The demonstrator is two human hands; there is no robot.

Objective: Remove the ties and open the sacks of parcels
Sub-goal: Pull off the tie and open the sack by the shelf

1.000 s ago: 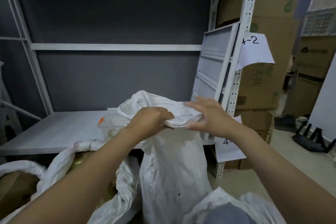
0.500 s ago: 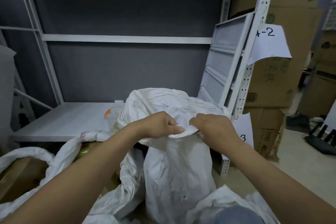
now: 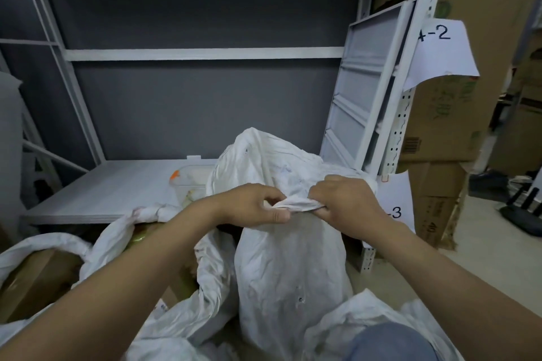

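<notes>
Sack (image 3: pixel 293 272) of white woven cloth is standing directly beneath both hands, its gathered neck (image 3: pixel 296 204) bunching between them. The left hand (image 3: pixel 252 208) is pinching the twisted cloth with thumb and curled fingers, while the right hand (image 3: pixel 343 205) is gripping the same bunch from the opposite side. No tie is showing; it may be hiding inside the folds. The cloth is looking soft, thin and crumply, probably a little slick, so it should be yielding easily, though the filled body below is likely dragging on it. Taking hold right at the twist seems best. Left of the left hand, another sack (image 3: pixel 96 246) is lying open around a cardboard box (image 3: pixel 38 275).
</notes>
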